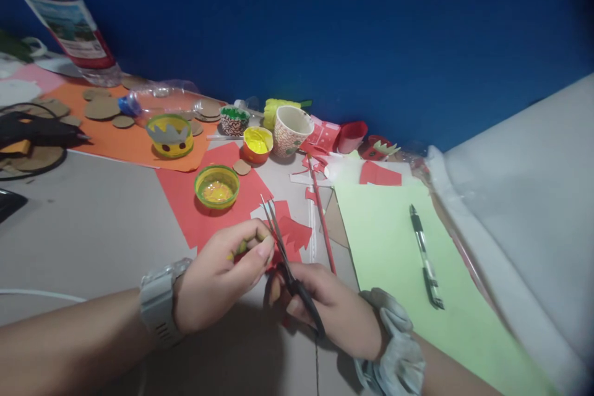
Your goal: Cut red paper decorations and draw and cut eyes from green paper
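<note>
My right hand [320, 300] is wrapped round the black handles of a pair of scissors [283, 247], whose blades point up and slightly left, a little apart. My left hand [232, 266] is closed in a pinch just left of the blades, and what it holds, if anything, is too small to name. Yellow-green stains show on its fingers. Beyond both hands lie red paper scraps [294, 232] on a red sheet [185, 198]. A small green and yellow bowl [216, 187] stands on that sheet, next to a round cardboard piece [241, 167].
A pen [424, 253] lies on green paper [375, 229] at the right. Paint cups, a patterned cup [291, 130] and a crowned yellow cup [169, 139] stand behind. Bottles, cardboard discs and a glue gun [37, 130] are left. A red stick [321, 216] lies near my right hand.
</note>
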`<state>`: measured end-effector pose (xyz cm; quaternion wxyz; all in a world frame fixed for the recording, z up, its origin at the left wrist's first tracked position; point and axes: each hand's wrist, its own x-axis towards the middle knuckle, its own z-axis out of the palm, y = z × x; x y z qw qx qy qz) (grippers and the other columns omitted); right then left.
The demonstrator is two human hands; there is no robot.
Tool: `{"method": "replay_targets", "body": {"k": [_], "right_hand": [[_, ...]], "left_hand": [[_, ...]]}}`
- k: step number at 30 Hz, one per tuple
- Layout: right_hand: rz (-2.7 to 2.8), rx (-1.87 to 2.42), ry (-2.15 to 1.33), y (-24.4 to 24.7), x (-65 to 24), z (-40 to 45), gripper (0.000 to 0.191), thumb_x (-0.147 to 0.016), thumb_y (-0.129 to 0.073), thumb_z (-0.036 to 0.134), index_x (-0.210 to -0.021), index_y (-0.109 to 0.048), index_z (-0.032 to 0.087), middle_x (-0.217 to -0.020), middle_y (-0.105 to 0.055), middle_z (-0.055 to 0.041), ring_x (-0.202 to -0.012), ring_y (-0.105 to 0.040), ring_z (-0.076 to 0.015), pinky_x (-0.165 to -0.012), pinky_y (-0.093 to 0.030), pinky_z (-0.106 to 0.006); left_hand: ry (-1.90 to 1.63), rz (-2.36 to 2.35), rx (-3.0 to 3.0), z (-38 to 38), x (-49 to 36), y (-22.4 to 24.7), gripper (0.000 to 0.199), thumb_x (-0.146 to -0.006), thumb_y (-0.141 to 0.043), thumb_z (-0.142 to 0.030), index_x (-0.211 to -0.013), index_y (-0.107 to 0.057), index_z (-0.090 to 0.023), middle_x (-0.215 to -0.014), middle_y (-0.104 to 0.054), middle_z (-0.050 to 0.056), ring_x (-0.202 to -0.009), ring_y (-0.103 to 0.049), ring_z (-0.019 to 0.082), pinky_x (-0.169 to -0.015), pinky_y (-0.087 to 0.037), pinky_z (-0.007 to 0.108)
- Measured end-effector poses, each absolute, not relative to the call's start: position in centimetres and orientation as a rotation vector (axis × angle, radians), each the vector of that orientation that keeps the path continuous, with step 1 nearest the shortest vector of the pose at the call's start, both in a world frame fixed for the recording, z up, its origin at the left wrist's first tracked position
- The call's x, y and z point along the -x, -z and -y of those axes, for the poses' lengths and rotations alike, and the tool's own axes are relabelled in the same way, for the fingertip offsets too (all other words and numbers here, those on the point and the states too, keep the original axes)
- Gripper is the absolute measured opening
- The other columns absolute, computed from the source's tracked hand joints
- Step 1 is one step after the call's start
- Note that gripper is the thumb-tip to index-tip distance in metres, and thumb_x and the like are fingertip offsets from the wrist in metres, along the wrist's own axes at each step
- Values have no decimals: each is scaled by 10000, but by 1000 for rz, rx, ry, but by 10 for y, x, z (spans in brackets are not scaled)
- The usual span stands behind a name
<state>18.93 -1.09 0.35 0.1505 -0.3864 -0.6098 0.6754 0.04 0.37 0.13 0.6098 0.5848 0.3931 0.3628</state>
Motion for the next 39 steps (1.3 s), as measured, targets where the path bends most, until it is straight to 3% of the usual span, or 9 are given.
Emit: {"method": "replay_targets", "body": {"k": [23, 39], "right_hand": [[1776, 1141, -1914, -4, -188, 11, 490, -813, -451, 624, -823, -548, 143, -688, -499, 4, -593, -442, -100, -569, -381, -220], [1794, 1130, -1880, -9, -186, 11, 550, -774, -411, 694, -767, -530, 157, -663, -464, 10, -583, -414, -102, -529, -365, -215]], "left_hand": [[-861, -847, -1187, -2, -2, -1, 255, -933, -386, -252, -688, -404, -180, -523, -372, -77, -452, -278, 66, -424, -252, 177], [-840, -863, -1280, -5, -1, -2, 229, -909, -411, -198, -681, -412, -177, -505, -399, -73, -442, -315, 65, -451, -275, 191]]}}
